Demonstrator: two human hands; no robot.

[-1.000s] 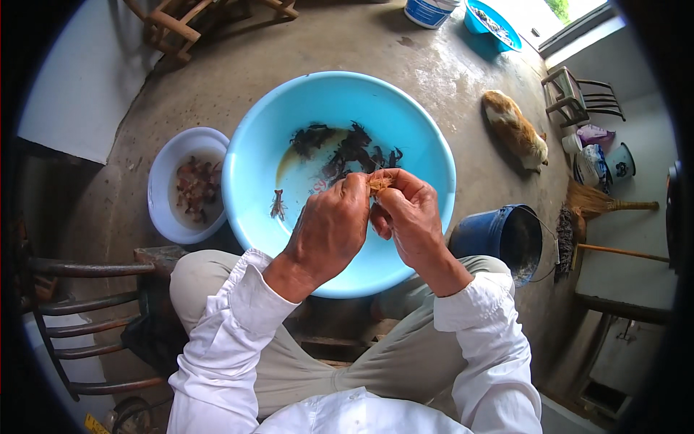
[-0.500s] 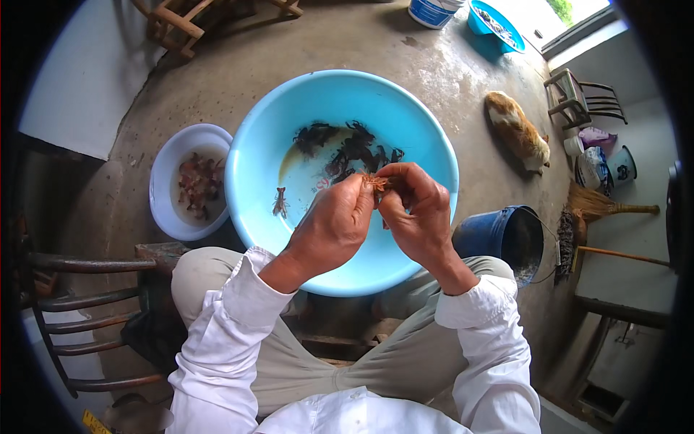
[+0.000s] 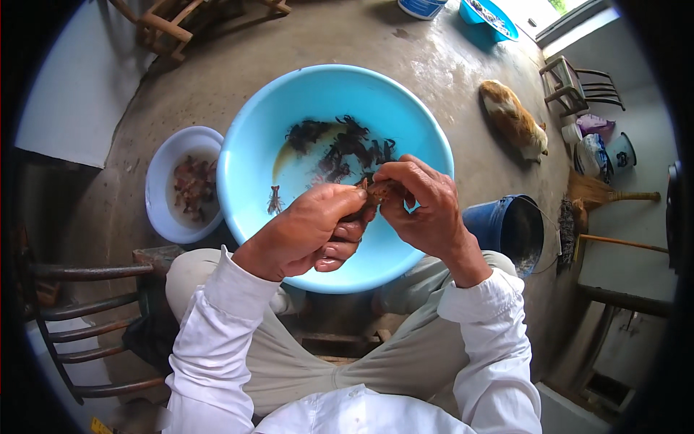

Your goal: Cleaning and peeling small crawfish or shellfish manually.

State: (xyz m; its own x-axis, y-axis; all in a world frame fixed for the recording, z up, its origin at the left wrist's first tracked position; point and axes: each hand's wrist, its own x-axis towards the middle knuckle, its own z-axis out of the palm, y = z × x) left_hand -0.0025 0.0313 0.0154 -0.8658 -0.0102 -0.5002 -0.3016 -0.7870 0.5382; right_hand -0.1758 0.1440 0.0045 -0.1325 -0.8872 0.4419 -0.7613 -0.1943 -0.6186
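Both hands meet over the near right part of a large light-blue basin [image 3: 249, 134]. Between them is a reddish-brown crayfish [image 3: 377, 190], largely covered by the fingers. My left hand [image 3: 311, 230] is closed round one end of it, thumb on top. My right hand [image 3: 428, 206] pinches the other end with thumb and forefinger. Dark crayfish pieces [image 3: 350, 148] lie in a little murky water on the basin's bottom. A small pale crayfish piece [image 3: 275, 200] lies apart at the left inside the basin.
Left of the basin stands a smaller pale tub [image 3: 157, 210] with pinkish-brown pieces in water. A blue bucket [image 3: 486, 224] lies tipped at the right. Beyond are a brown-and-white dog [image 3: 510, 116], a broom [image 3: 596, 193] and a small chair [image 3: 567, 90]. A wooden chair [image 3: 94, 271] stands near left.
My left hand has turned, so its curled fingers now show beneath the thumb. Both hands still hold the crayfish. The whole view has shifted slightly.
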